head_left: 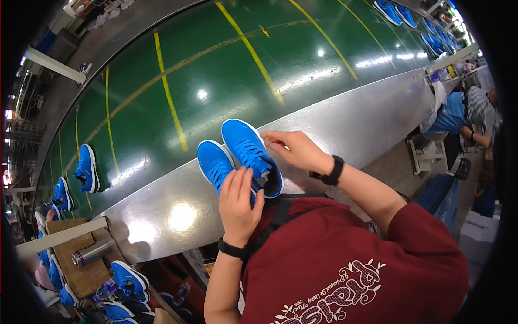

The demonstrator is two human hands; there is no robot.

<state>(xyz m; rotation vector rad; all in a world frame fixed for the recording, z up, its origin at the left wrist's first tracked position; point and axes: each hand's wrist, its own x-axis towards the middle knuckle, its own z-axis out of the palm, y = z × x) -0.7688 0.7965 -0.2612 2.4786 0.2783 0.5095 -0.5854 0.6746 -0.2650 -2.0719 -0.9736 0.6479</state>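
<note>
Two blue sneakers with white soles stand side by side on the metal ledge, toes toward the green belt. Over the heel end of the left sneaker [212, 160] lies my left hand [237, 208], fingers stretched and thumb apart, hiding part of that shoe's collar and laces. The right sneaker [241, 137] shows its blue laces and dark inside. Beside its outer edge is my right hand [298, 149], fingers loosely bent and apart, fingertips at or near the white sole; whether they touch it I cannot tell.
The metal ledge [356, 127] borders a green conveyor belt [226, 75] with yellow lines. More blue sneakers sit on the belt at left [86, 168] and far right [387, 12]. A metal flask [93, 252] lies on cardboard at lower left. Another person [477, 116] works at right.
</note>
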